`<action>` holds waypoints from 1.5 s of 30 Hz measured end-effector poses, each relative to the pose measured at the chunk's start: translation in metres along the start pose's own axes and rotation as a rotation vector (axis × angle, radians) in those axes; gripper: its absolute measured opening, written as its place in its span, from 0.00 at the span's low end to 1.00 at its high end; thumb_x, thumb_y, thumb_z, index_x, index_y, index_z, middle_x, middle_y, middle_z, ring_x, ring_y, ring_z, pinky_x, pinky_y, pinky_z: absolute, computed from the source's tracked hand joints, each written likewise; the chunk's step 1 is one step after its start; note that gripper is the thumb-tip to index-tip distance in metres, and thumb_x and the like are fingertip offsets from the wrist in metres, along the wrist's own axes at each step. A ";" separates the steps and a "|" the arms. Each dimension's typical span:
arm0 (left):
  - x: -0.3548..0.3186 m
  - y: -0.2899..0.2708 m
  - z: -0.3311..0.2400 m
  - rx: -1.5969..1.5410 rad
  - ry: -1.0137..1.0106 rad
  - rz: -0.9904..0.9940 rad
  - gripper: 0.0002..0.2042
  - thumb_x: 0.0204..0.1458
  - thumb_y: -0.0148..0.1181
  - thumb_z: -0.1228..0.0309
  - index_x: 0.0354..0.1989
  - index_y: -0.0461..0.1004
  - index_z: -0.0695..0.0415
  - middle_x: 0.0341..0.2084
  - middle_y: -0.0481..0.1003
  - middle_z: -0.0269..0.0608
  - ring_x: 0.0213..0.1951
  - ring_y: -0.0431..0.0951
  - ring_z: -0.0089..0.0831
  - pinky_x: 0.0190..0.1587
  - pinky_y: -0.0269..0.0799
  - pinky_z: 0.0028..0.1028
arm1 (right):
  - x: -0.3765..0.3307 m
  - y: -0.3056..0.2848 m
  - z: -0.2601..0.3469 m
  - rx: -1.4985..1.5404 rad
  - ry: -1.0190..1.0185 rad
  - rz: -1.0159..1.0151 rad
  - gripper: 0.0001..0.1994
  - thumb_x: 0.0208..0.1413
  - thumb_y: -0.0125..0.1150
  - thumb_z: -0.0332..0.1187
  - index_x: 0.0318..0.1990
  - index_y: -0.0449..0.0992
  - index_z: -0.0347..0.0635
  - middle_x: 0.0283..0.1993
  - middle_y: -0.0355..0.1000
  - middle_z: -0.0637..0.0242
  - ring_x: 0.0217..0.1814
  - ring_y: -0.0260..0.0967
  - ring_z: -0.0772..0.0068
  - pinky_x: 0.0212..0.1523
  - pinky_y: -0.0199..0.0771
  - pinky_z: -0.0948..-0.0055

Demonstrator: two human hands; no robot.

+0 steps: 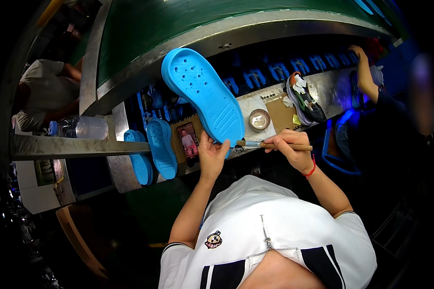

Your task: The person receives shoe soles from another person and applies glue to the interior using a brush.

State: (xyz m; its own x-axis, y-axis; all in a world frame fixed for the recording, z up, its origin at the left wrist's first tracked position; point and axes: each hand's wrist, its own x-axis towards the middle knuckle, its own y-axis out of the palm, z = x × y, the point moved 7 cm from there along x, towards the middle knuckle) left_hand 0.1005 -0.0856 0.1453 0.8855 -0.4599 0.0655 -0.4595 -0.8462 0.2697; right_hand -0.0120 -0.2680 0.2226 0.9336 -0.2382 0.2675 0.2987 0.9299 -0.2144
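Note:
A bright blue shoe sole (202, 89) with small holes in its wide end is held up by its narrow end in my left hand (213, 156), fingers closed on the edge. My right hand (289, 148) grips a wooden-handled brush (301, 147). The brush's bristles meet the sole's edge close to my left fingertips. Behind the brush, a round bowl (259, 120) of pale liquid stands on a white sheet (248, 105). Left of my left hand, more blue soles (161, 148) rest on the metal bench edge.
A phone (188, 139) lies on cardboard beside the soles. A dark sports shoe (306, 101) sits right of the bowl. Beyond runs a metal-edged green conveyor (226, 9). A clear bottle (84, 127) is at left. Another person's arm (365, 74) reaches in at right; someone else (48, 89) is at left.

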 end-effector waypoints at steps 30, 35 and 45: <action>-0.004 0.016 -0.016 0.063 0.026 0.009 0.27 0.49 0.57 0.85 0.59 0.55 0.65 0.46 0.71 0.48 0.45 0.75 0.29 0.47 0.73 0.26 | 0.016 -0.008 0.019 -0.171 -0.198 0.126 0.07 0.52 0.55 0.24 0.28 0.81 0.38 0.22 0.76 0.65 0.23 0.72 0.74 0.27 0.70 0.77; -0.004 0.017 -0.018 0.083 0.054 0.009 0.25 0.49 0.55 0.85 0.57 0.56 0.66 0.43 0.72 0.46 0.41 0.75 0.26 0.43 0.74 0.23 | 0.018 -0.017 0.019 -0.204 -0.207 0.148 0.07 0.52 0.55 0.25 0.28 0.81 0.38 0.22 0.76 0.65 0.23 0.71 0.74 0.26 0.70 0.77; -0.002 0.020 -0.019 0.072 0.045 0.004 0.24 0.49 0.55 0.85 0.56 0.57 0.66 0.42 0.72 0.46 0.40 0.76 0.26 0.42 0.74 0.23 | 0.017 -0.008 0.022 -0.177 -0.261 0.160 0.07 0.52 0.56 0.24 0.29 0.81 0.37 0.22 0.75 0.65 0.24 0.71 0.75 0.24 0.68 0.78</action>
State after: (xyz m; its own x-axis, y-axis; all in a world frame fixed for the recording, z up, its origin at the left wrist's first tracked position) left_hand 0.0905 -0.0967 0.1690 0.8853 -0.4517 0.1102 -0.4649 -0.8626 0.1996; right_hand -0.0030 -0.2730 0.2494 0.8963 0.0078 0.4435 0.2033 0.8815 -0.4262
